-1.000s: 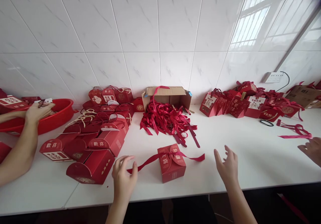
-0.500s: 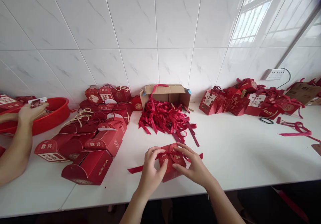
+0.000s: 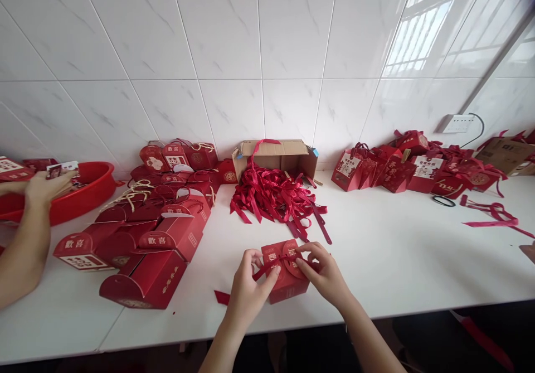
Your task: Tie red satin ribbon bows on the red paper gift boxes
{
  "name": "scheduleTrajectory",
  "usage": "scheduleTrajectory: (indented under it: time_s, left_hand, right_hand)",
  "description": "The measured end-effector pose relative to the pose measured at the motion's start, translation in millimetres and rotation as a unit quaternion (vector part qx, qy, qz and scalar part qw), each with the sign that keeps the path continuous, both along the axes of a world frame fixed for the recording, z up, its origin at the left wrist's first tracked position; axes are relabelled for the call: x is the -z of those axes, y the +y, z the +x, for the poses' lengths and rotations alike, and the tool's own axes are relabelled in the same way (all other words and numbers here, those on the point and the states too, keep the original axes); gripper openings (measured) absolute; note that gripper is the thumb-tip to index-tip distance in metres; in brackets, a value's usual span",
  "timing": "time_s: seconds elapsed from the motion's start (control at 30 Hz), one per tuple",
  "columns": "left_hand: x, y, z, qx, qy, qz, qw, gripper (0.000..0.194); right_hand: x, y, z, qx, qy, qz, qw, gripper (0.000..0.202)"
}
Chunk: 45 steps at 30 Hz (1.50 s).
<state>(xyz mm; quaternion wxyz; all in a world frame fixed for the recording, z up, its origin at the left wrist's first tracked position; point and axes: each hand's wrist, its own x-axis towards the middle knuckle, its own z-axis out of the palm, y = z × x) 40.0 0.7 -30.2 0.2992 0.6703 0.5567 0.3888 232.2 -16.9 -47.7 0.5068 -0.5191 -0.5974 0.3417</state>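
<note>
A small red gift box (image 3: 288, 288) stands near the table's front edge, with a dark red ribbon (image 3: 276, 261) crossing its top. At the box's left side my left hand (image 3: 253, 281) pinches one side of the ribbon, and a ribbon end hangs out to the left. My right hand (image 3: 320, 270) is closed on the ribbon at the right of the round flap. Behind the box lies a heap of red ribbons (image 3: 276, 197), spilling from an open cardboard box (image 3: 276, 149).
Red boxes (image 3: 163, 278) are grouped at the left. Beyond them, another person's hand (image 3: 44, 186) holds cards over a red basin (image 3: 90, 197). Red gift bags (image 3: 349, 175) line the wall at right, near a black ring (image 3: 443, 200) and loose ribbon (image 3: 493, 214).
Both hands have closed on the ribbon, which now shows drawn across the box top. The ribbon end at the right no longer shows. At far left, the other person's hand has shifted slightly left.
</note>
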Motion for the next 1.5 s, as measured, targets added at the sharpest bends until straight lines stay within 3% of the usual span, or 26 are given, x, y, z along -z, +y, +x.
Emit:
scheduleTrajectory:
  time_s: [0.4,0.63,0.83,0.93,1.07,1.17,1.33,1.5]
  left_hand:
    - [-3.6,-0.3,6.1,0.061,-0.035,-0.017,0.997,0.031]
    - [6.7,5.4,5.9,0.065,-0.063,-0.018,0.996,0.035]
    - [16.8,11.9,11.0,0.023,-0.116,-0.007,0.993,0.043]
    - [16.0,11.4,11.6,0.007,-0.103,-0.004,0.995,0.043]
    - [6.6,8.0,7.5,-0.014,-0.061,0.000,0.998,0.039]
    - [-1.0,7.7,2.7,0.033,-0.010,-0.022,0.999,0.035]
    - [-3.7,9.1,-1.5,0.079,-0.029,-0.072,0.994,0.036]
    - [1.5,11.1,0.9,0.096,-0.141,-0.135,0.976,0.042]
  right_hand:
    - [-4.3,4.8,-3.4,-0.046,0.118,-0.102,0.987,0.042]
    - [-5.3,11.7,-1.7,-0.085,0.156,-0.108,0.978,0.044]
    - [-11.1,16.9,2.3,-0.119,0.155,-0.121,0.973,0.045]
    - [-11.4,19.0,2.9,-0.081,0.148,-0.108,0.980,0.043]
    - [-14.5,19.2,6.4,-0.037,0.005,-0.135,0.990,0.044]
    - [-19.0,19.0,14.7,-0.059,-0.080,-0.162,0.982,0.051]
    - [-24.9,18.5,26.7,-0.113,-0.070,-0.179,0.975,0.056]
    - [-22.4,16.8,26.8,-0.144,0.044,-0.164,0.975,0.048]
